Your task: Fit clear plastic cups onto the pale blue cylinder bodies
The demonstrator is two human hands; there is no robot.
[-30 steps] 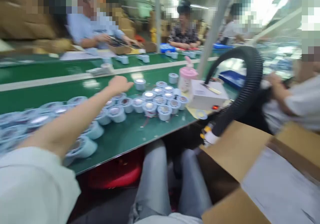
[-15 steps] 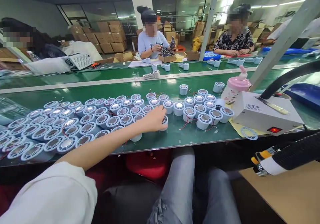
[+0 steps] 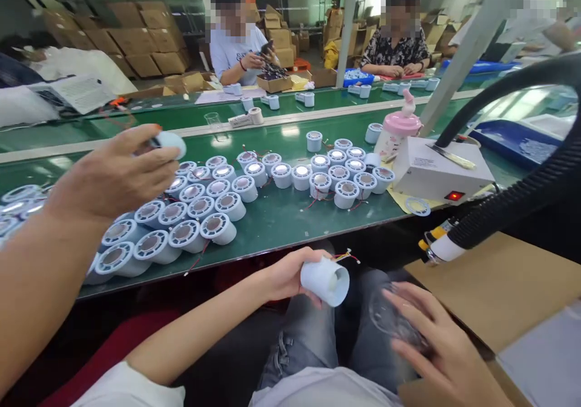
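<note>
My left hand (image 3: 290,274) is wrapped round a pale blue cylindrical housing (image 3: 323,281), held over my lap with its open end facing right. Thin coloured wires with small connectors (image 3: 348,253) stick out behind it. To the right, my right hand (image 3: 431,328) is blurred and holds a clear, round plastic part (image 3: 393,319) near the housing, not touching it. Many similar blue housings (image 3: 218,228) stand in rows on the green table (image 3: 272,225), most with a round metal disc in a slotted rim.
Another person's hand (image 3: 109,171) holds a pale round part (image 3: 172,145) above the left rows. At the right are a grey box (image 3: 442,168) with a lit red switch, a pink-lidded cup (image 3: 399,129), a black hose (image 3: 508,201) and cardboard (image 3: 508,274). Two people sit across the table.
My left hand has lifted a housing from the table to above my lap. My right hand has come into view with the clear part. Another person's hand has entered at left. The view has shifted.
</note>
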